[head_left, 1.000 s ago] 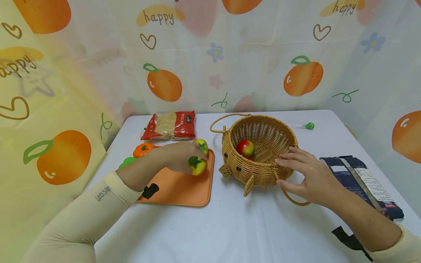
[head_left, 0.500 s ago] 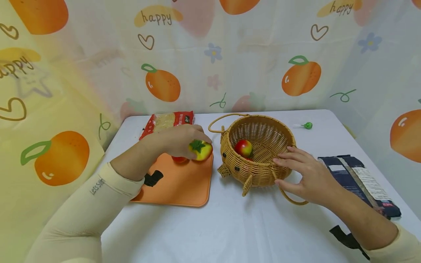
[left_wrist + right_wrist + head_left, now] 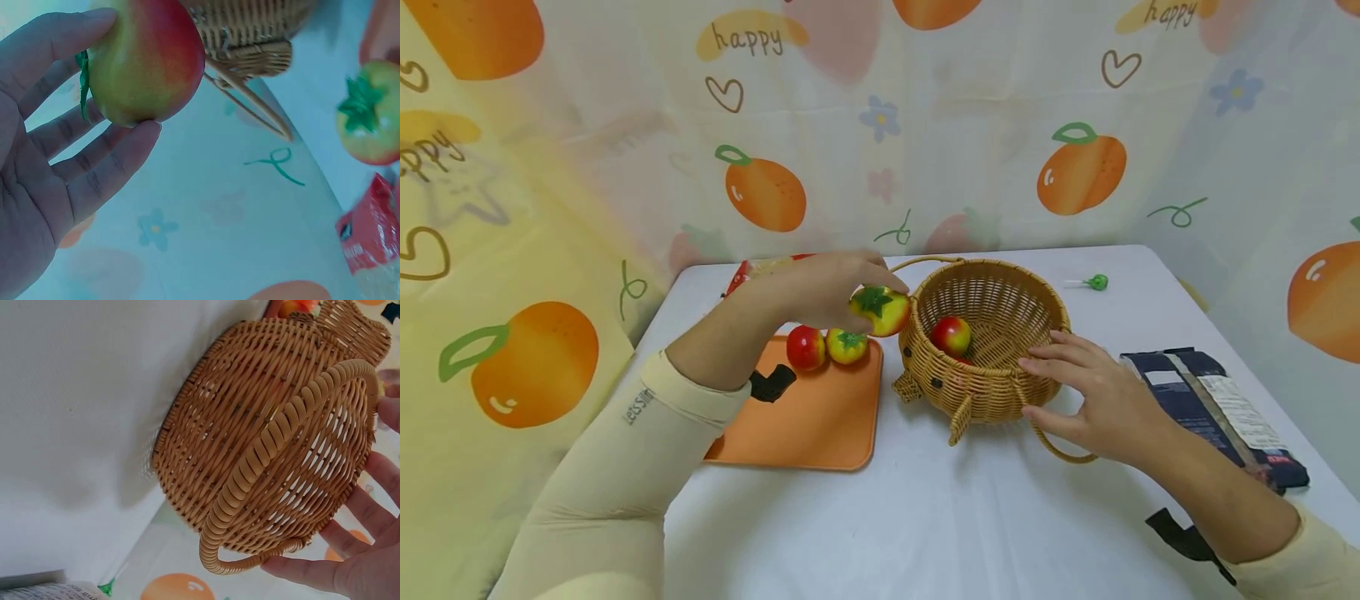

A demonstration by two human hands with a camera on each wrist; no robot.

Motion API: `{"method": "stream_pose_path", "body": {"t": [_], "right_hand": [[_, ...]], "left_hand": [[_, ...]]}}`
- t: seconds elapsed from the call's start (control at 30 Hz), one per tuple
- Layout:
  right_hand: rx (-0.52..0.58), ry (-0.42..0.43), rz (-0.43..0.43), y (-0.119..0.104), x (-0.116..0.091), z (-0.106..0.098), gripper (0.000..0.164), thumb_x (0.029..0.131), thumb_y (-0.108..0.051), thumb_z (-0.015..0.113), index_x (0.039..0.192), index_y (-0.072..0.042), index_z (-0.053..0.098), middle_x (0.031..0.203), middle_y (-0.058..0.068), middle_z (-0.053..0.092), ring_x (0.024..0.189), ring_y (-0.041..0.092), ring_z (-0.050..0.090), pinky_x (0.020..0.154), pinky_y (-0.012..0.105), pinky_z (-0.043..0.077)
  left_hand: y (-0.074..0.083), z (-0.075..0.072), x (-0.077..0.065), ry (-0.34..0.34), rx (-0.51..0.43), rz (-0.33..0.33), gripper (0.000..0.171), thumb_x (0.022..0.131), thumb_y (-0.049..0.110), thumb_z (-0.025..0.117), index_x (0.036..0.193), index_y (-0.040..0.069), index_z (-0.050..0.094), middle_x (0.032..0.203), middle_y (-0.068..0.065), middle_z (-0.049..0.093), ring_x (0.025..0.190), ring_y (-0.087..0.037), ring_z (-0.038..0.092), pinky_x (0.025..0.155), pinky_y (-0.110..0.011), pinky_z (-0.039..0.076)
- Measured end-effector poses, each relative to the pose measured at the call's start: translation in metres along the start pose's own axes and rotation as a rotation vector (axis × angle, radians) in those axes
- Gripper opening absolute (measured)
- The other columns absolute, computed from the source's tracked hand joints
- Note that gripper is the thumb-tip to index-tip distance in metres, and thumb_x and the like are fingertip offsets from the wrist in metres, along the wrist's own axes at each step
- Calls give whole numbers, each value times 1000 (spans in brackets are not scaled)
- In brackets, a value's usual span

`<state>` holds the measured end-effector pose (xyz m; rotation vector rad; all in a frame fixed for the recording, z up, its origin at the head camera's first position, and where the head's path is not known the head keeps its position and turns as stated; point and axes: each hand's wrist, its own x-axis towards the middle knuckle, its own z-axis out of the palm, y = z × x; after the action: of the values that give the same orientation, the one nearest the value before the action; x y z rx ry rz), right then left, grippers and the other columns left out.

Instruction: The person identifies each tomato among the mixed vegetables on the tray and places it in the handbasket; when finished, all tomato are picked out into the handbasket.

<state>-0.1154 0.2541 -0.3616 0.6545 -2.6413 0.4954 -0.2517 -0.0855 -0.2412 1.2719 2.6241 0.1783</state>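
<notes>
My left hand (image 3: 831,287) pinches a red-and-yellow toy fruit with a green leafy cap (image 3: 883,310). It is raised above the table just left of the round wicker basket (image 3: 992,400). In the left wrist view, thumb and fingertips press on the fruit (image 3: 147,62) from opposite sides. Fingertips of my right hand (image 3: 1093,400) rest on the basket's right rim, the fingers spread and fairly straight. The right wrist view has them by the rim and the wrapped handle (image 3: 269,444). Inside the basket lies a red-and-yellow fruit (image 3: 951,336), with a bit of red below it.
An orange tray (image 3: 820,433) left of the basket bears a red fruit (image 3: 806,348) and a yellow one with a green cap (image 3: 847,347). Behind my left arm is a partly hidden red packet (image 3: 737,279). A dark packet (image 3: 1217,417) and a green lollipop (image 3: 1097,282) lie right.
My left hand has lifted the capped fruit off the tray area and carried it up and right toward the basket. Two fruits on the tray have come into view. My right hand stays at the rim.
</notes>
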Motion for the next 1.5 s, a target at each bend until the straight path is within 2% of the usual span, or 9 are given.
{"method": "stream_pose_path", "body": {"t": [0.2,0.37,0.43,0.57,0.67,0.83,0.97,1.07,1.5], "right_hand": [[-8,2,-2,-1,0,0,55,74,-32,90,124,-16,75,127,8,70,135,40,51,98,67,50],[-6,-11,19,-1,0,0,55,75,-32,90,125,-16,74,129,7,70,137,39,50,98,68,49],[-3,-15,25,-1,0,0,55,75,-32,90,126,-17,74,129,7,69,137,39,49,99,68,48],[-2,-16,28,-1,-1,2,55,76,-32,90,127,-17,74,130,6,69,138,38,48,99,68,48],[-2,-13,26,-1,-1,2,56,75,-32,90,127,-17,74,130,6,69,138,38,49,100,68,48],[0,-5,17,-1,-2,2,55,75,-32,90,126,-16,74,129,6,69,137,38,49,101,67,48],[0,-3,15,-1,-2,2,55,75,-32,90,126,-16,74,129,6,69,138,39,49,101,66,48],[-4,-7,20,-1,-1,1,55,76,-32,90,126,-16,74,129,6,69,138,39,49,100,66,49],[14,-17,35,-2,-1,0,55,76,-31,90,127,-17,74,130,7,69,139,39,48,101,67,48]], "left_hand": [[14,-7,17,5,-16,25,58,89,19,79,143,28,61,130,2,57,117,-17,56,98,-32,52],[26,-8,38,12,26,82,58,90,22,77,145,28,59,148,0,51,131,-20,51,108,-37,47],[31,-6,46,21,37,109,57,91,23,77,145,28,59,151,1,49,131,-20,52,108,-36,47],[40,1,60,11,42,132,57,91,25,78,145,28,59,147,-1,51,123,-17,55,103,-32,50],[45,10,71,-29,51,137,59,92,26,78,147,27,57,144,-1,52,124,-16,53,104,-30,49],[49,26,86,-83,88,150,60,92,28,77,148,27,56,143,-2,53,128,-17,52,109,-33,46],[50,34,93,-122,100,133,60,93,29,75,149,28,55,153,-5,48,139,-23,48,115,-40,42],[49,38,97,-135,98,121,59,93,28,74,149,28,55,155,-4,47,141,-23,47,117,-41,41],[45,38,98,-161,144,90,57,96,29,69,151,27,52,147,-1,52,131,-17,53,112,-35,44]]}}
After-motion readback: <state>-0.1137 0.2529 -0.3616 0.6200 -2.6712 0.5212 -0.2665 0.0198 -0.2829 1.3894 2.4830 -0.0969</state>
